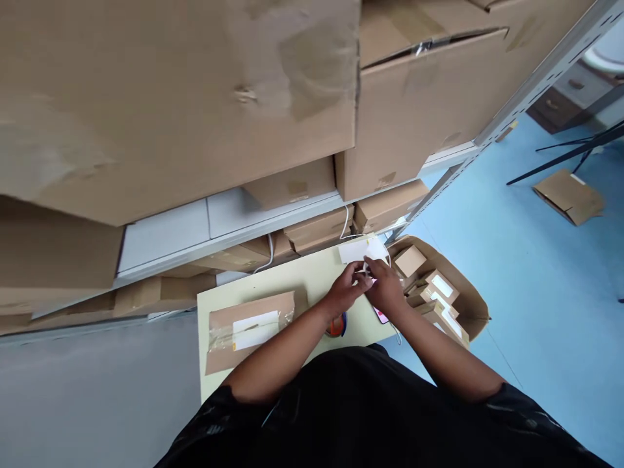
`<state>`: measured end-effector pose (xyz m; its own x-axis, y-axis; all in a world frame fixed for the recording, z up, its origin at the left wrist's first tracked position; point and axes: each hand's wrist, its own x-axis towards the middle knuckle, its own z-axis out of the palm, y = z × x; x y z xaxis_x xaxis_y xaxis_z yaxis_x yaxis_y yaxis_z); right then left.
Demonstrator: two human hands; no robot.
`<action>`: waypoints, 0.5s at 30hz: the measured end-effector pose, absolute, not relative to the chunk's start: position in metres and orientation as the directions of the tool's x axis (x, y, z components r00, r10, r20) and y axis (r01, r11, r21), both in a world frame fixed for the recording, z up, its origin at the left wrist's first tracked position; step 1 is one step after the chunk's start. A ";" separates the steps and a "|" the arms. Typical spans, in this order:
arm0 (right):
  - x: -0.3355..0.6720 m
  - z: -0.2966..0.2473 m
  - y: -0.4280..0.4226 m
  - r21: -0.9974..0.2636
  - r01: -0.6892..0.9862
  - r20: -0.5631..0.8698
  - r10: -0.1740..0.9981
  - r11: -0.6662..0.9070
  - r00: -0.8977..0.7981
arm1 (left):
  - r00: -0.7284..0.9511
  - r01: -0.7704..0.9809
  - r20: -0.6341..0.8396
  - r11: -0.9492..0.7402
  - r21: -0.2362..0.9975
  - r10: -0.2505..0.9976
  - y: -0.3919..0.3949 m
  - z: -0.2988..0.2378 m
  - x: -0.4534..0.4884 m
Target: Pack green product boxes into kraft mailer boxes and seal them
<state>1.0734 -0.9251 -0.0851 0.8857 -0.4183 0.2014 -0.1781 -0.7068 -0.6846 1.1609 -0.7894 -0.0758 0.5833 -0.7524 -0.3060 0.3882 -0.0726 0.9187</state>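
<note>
Over the right part of a pale table [253, 286], my left hand [347, 287] and my right hand [385, 286] meet with fingers bent and pinched together. A small white piece [365, 266] shows between the fingertips; its kind is too small to make out. Just beyond the hands lie white paper labels [353, 251]. Partly under my right wrist is a phone [380, 315] with a lit pinkish screen. An orange and blue ring-shaped thing [336, 326], perhaps a tape roll, sits by my left forearm. A taped cardboard parcel [219, 325] with a white label rests at the table's left.
An open carton [475, 305] holding several small labelled boxes [441, 286] stands right of the table. Ahead, a metal shelf [166, 234] carries large cardboard boxes [195, 97]. White cables [270, 250] hang from it. A flattened carton [570, 195] lies on the blue floor.
</note>
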 end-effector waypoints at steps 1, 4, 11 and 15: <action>1.074 -0.082 -0.910 -0.674 -0.124 0.219 -0.357 -0.728 0.908 | 0.634 0.416 -0.335 -0.057 0.907 -0.697 -0.778 -0.071 1.158; 1.068 -0.073 -0.869 -0.669 0.019 0.258 -0.208 -0.743 0.944 | 0.756 0.465 -0.409 -0.020 0.885 -0.511 -0.742 -0.060 1.157; 1.060 -0.059 -0.824 -0.859 -0.045 0.214 -0.437 -0.510 0.874 | 0.823 0.489 -0.418 0.106 0.866 -0.385 -0.642 -0.036 1.165; 1.075 -0.046 -0.806 -0.990 -0.138 -0.117 -0.512 -0.003 0.851 | 0.830 0.480 -0.435 0.049 0.876 -0.350 -0.591 -0.017 1.160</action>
<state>1.0752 -0.8063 -0.0461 0.8507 -0.5125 -0.1174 -0.1384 -0.0029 -0.9904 1.1599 -0.5907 -0.0174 0.8299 -0.3496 -0.4348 0.4795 0.0485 0.8762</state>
